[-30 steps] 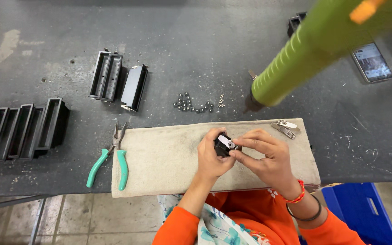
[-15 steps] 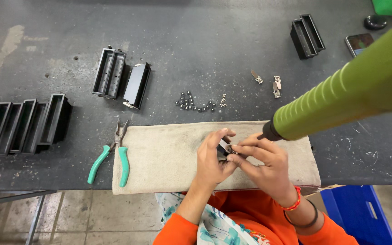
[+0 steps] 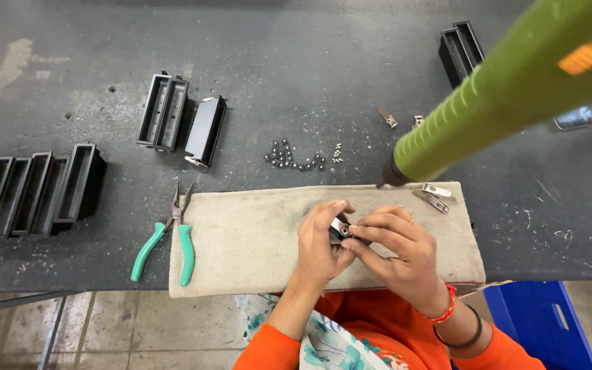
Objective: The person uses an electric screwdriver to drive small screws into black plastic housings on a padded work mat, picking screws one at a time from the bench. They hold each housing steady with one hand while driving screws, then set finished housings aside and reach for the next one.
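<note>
1. At the workbench's (image 3: 351, 62) left edge a row of black open-topped housings (image 3: 32, 195) stands side by side; further in, a pair of the same housings (image 3: 164, 112) lies beside one closed black housing (image 3: 205, 130).
2. Green-handled pliers (image 3: 166, 240) lie near the front edge, their jaws just off the left end of a beige cloth pad (image 3: 248, 240) spread along that edge.
3. Small dark beads (image 3: 292, 156) are scattered behind the pad, mid-bench.
4. The left hand (image 3: 320, 240) is closed around a small black part with a metal clip (image 3: 340, 229), holding it over the pad's middle.
5. The right hand (image 3: 395, 250) meets it, fingertips pinched on the clip's shiny end. The part looks light, rigid and small enough to slip, so a firm hold on the black body's sides, with the fingertips working the metal tab, seems the sound grip.
6. A green power driver (image 3: 508, 96) hangs over the pad's back right corner, beside loose metal clips (image 3: 433, 196); two more housings (image 3: 459, 48) sit toward the back right edge.
</note>
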